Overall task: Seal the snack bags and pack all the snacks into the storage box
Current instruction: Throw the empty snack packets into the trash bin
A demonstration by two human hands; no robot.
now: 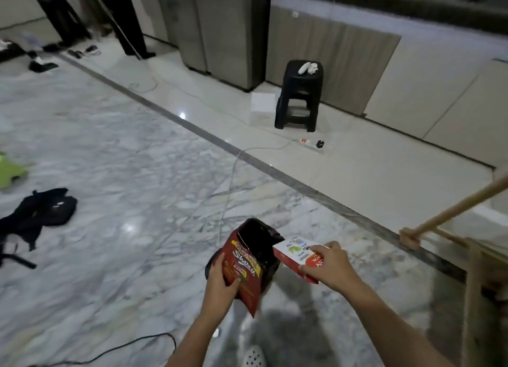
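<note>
My left hand (220,280) grips a red snack bag (248,265) by its lower left side. The bag is tilted and its torn top gapes open, dark inside. My right hand (328,265) holds a red and white snack box (292,252) from above, its near end touching the open bag's right side. Both are held in the air over the marble floor. No storage box is in view.
A black stool (299,97) with a white cloth stands at the back, a power strip (312,144) and cables on the floor near it. A black bag (35,215) lies at left. Wooden furniture (450,221) is at right. A person's legs (129,23) are far back.
</note>
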